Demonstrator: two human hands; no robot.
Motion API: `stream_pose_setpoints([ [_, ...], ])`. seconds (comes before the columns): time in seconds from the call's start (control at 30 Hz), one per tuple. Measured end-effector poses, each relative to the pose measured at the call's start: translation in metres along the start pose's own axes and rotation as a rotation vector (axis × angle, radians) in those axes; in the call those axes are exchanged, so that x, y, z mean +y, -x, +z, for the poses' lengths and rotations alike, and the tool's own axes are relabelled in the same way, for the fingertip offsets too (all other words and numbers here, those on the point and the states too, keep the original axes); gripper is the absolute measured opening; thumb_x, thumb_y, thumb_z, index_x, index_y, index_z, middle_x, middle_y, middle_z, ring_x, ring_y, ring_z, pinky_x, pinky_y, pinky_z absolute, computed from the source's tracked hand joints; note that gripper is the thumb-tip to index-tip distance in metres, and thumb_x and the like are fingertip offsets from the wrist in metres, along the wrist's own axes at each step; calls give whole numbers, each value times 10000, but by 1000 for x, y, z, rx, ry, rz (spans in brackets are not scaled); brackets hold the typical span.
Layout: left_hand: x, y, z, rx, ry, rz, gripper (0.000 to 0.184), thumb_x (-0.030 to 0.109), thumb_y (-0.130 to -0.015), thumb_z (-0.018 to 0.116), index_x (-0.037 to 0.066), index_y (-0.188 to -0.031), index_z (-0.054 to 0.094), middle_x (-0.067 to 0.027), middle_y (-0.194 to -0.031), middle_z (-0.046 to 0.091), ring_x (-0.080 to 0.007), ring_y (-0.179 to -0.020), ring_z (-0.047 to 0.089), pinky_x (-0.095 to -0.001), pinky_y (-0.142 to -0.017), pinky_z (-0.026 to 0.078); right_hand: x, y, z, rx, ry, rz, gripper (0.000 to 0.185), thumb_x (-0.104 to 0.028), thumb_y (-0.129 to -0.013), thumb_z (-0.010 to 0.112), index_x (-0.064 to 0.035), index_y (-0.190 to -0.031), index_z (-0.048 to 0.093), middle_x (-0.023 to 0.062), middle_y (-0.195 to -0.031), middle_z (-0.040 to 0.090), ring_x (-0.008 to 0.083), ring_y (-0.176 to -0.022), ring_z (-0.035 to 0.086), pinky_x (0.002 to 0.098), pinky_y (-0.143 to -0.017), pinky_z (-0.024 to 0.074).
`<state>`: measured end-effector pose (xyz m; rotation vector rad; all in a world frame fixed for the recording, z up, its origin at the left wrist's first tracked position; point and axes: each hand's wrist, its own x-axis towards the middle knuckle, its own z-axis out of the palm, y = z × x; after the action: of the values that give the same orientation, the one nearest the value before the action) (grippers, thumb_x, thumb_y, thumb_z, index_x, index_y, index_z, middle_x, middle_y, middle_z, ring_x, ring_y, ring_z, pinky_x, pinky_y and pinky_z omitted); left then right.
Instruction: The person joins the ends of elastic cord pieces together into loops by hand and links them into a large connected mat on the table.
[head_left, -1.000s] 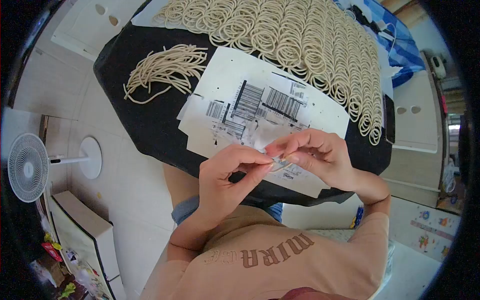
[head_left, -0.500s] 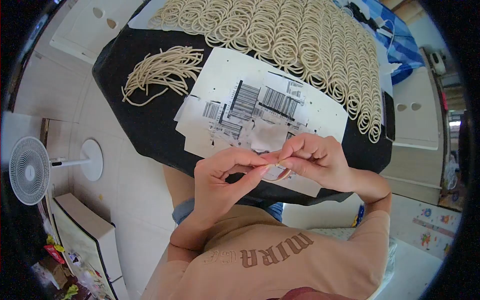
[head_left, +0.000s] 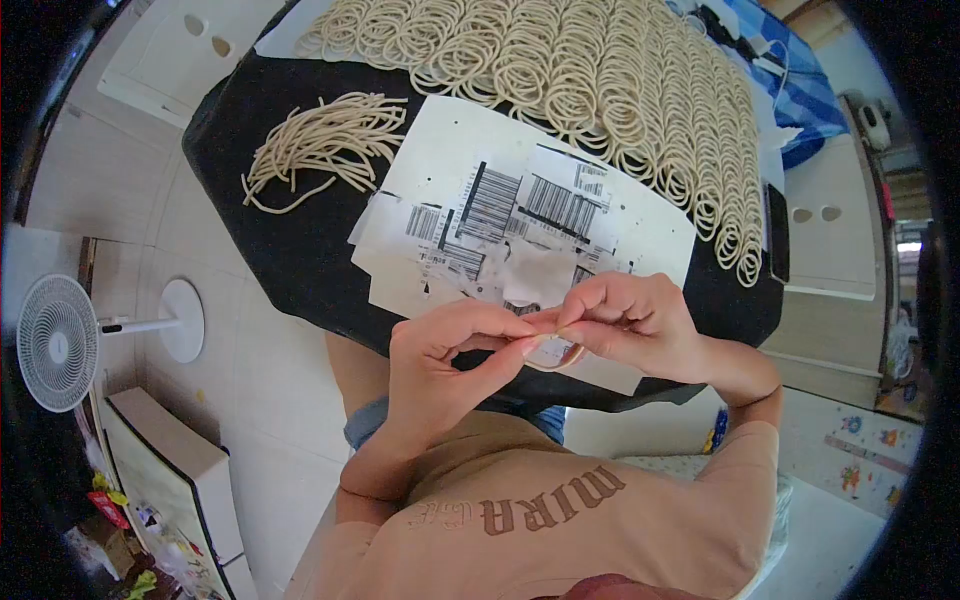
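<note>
1. The person's left hand (head_left: 440, 352) is closed in a pinch, with the tips of the thumb and forefinger on a thin beige loop (head_left: 573, 357).
2. The right hand (head_left: 637, 325) pinches the same loop from the other side; the fingertips of both hands meet or nearly meet at its top. The fingers hide whether its ends are joined there.
3. The loop hangs below the fingertips, its curve bowing toward the person's body, above the near part of the card (head_left: 400, 270).
4. The card lies on the black worktop (head_left: 265, 235), beneath and beyond the hands. It bears printed barcode labels (head_left: 488, 203), and a small blank white scrap (head_left: 538, 273) lies over them, just beyond the hands.
5. To the left of the card, a loose bundle of beige cords (head_left: 320, 145) rests on the worktop, one cord curving out at its near side.
6. Beyond the card, many beige rings (head_left: 580, 90) lie overlapping in long rows, which spread across the far side and down toward the right.
7. A dark phone (head_left: 778, 235) lies at the right edge, just beside the rings, and a blue checked cloth (head_left: 800, 85) is at the far right.
8. A white fan (head_left: 60, 342) stands well apart on the left.
</note>
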<state>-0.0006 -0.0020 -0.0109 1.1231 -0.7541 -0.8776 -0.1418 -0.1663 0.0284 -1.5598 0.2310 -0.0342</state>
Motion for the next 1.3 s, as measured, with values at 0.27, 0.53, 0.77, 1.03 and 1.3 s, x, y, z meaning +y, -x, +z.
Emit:
stream_pose_setpoints([
  [0.27,-1,0,1,17,-13,18,141,-89,-791,665,-44,-925,673,-108,-907,668,-132,-829,657,-236,-736,549,4,-1,-1,-8,-31,12,128,-2,-930,542,22,-1055,549,82,-1058,663,86,-910,607,254,-717,576],
  [0.53,-1,0,2,23,-41,19,135,-88,-788,669,-43,-915,673,-106,-898,669,-130,-811,658,-231,-729,547,3,-1,-1,1,-47,72,131,-7,-932,539,30,-1057,551,99,-1068,663,91,-919,612,248,-702,578],
  [0.77,-3,0,1,30,-67,29,133,-87,-782,671,-33,-904,678,-105,-883,672,-118,-794,654,-225,-720,541,5,0,6,36,-83,21,164,-10,-947,509,25,-1107,519,111,-1107,648,108,-935,621,251,-713,582],
  [1.03,-4,1,3,71,-130,78,158,-88,-761,681,-16,-902,688,-108,-875,679,-122,-765,656,-227,-696,525,8,3,14,83,-11,-29,162,-43,-964,489,19,-1111,513,94,-1114,648,107,-955,616,248,-708,577],
  [1.3,-6,1,4,89,-142,108,165,-90,-753,683,-14,-899,690,-106,-872,681,-125,-755,654,-233,-688,522,16,4,17,132,-38,-35,159,-63,-966,498,10,-1105,525,77,-1064,652,87,-896,610,240,-686,570],
])
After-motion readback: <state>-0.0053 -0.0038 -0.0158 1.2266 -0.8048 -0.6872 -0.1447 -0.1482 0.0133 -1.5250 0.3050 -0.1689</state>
